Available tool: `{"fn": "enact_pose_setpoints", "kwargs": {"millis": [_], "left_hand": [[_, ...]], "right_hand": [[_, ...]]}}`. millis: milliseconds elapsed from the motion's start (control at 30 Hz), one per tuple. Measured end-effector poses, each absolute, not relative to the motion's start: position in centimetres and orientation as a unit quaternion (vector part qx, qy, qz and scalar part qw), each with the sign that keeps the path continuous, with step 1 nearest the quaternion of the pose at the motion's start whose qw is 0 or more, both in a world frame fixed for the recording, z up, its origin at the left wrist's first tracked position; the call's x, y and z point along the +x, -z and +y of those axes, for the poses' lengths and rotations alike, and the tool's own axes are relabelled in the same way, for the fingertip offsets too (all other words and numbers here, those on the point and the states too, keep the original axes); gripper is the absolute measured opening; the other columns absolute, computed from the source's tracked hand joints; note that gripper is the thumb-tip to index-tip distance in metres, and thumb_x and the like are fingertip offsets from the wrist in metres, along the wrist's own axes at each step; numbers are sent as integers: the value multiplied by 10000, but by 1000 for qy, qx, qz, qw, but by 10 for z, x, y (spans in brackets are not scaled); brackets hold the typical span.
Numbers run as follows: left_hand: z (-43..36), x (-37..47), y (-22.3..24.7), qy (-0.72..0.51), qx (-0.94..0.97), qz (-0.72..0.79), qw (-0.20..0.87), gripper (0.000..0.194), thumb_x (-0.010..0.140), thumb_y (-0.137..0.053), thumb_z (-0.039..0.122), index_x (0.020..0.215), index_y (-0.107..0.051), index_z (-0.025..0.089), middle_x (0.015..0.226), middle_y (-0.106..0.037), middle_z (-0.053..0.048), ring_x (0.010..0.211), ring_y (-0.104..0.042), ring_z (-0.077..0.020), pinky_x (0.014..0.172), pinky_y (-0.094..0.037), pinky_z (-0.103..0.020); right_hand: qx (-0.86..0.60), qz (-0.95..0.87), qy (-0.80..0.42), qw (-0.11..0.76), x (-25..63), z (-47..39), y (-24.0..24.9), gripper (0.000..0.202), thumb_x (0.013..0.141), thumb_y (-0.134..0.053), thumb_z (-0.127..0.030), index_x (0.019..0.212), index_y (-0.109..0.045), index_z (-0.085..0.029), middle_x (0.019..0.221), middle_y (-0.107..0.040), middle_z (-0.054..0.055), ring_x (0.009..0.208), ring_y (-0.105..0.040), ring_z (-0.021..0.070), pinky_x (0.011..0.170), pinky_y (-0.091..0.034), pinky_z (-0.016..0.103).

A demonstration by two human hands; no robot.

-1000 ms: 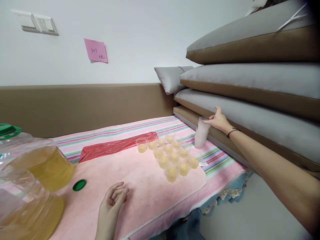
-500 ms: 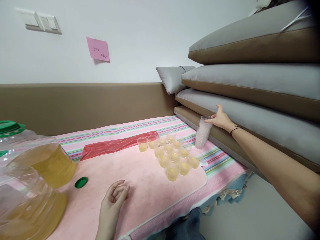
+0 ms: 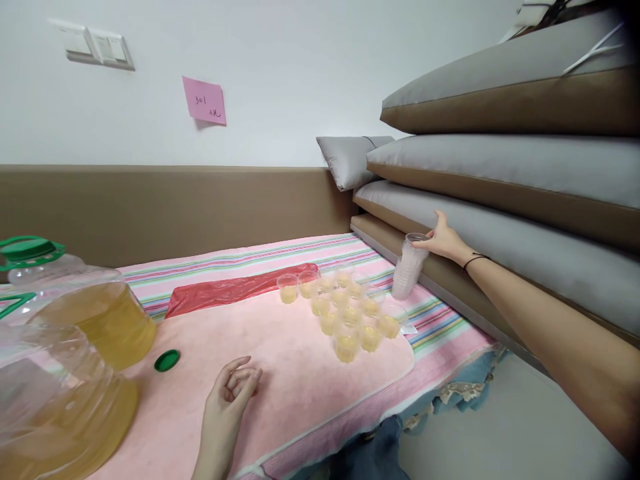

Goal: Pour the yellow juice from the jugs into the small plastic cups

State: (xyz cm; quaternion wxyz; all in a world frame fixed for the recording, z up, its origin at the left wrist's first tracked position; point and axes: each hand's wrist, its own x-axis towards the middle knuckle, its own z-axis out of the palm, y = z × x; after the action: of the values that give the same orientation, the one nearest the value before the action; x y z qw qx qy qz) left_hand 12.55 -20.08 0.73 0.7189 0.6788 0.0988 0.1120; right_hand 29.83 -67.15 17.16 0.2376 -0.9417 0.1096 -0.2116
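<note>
At the foot of the cushions, my right hand pinches the top rim of a tall stack of clear plastic cups. The stack leans slightly and its base rests on the striped cloth. My left hand hovers low over the pink mat, loosely curled with nothing visible in it. Between the hands, several plastic cups holding pale yellow liquid stand close together on the mat. On the left are two big clear jugs of yellow liquid, a front jug and a rear jug. A green cap lies beside them.
A red plastic bag lies flat behind the mat on the striped cloth. Thick grey and brown cushions are stacked on the right, and a brown padded board runs along the wall. A blue ruffled edge hangs at the front.
The view has shifted slightly, so the jugs, cap and wall note appear farther right. My right hand stays at the cup stack's rim, and my left hand keeps its curled pose.
</note>
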Motion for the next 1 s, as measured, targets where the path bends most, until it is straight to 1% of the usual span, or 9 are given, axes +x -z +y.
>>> {"fn": "enact_pose_setpoints", "kwargs": {"millis": [167,367,567,667,800,933,1000], "left_hand": [[-202,125,-9,-113,674,102,723,597,599,-815,500,1041,-593,166,709,-672,-4,673,-623,-170,646,-535,-289],[-204,125,-13,-114,668,121,725,660,558,-824,540,1043,-582,164,689,-668,-2,672,-617,-168,633,-525,-277],[-205,124,-16,-108,664,131,728,713,535,-828,559,1062,-561,160,685,-667,2,681,-613,-166,645,-523,-271],[-205,125,-16,-107,661,129,731,712,528,-828,560,1054,-563,161,685,-669,4,677,-616,-165,644,-520,-273],[-204,126,-18,-113,654,128,737,702,510,-836,544,1034,-569,161,680,-673,4,656,-618,-165,632,-517,-276],[-203,125,-21,-122,645,123,744,661,523,-837,501,1024,-572,161,674,-676,11,630,-621,-156,627,-512,-273],[-203,124,-21,-128,640,117,749,638,532,-837,471,1023,-573,161,679,-680,14,623,-625,-149,626,-508,-268]], "right_hand": [[-944,113,206,233,301,-670,-172,1070,751,-723,-389,1523,-59,-61,1045,-637,154,855,-595,207,752,-406,308],[-944,115,200,235,303,-668,-171,1106,722,-747,-382,1520,-57,-51,1020,-638,152,810,-591,216,731,-413,312],[-939,116,213,243,306,-670,-177,1133,708,-761,-385,1531,-44,-84,1075,-618,148,894,-591,232,777,-420,310],[-936,110,227,244,307,-671,-188,1144,710,-765,-399,1535,-32,-99,1078,-616,143,893,-590,228,797,-429,316],[-932,99,255,238,299,-664,-211,1152,695,-781,-352,1533,-34,-90,1088,-612,140,887,-585,214,813,-439,323],[-929,38,279,240,281,-636,-234,1136,703,-778,-358,1534,-44,-111,1106,-615,123,947,-589,197,866,-438,325],[-926,-7,283,248,270,-613,-238,1121,709,-778,-336,1535,-49,-131,1115,-617,109,983,-591,183,895,-436,312]]}}
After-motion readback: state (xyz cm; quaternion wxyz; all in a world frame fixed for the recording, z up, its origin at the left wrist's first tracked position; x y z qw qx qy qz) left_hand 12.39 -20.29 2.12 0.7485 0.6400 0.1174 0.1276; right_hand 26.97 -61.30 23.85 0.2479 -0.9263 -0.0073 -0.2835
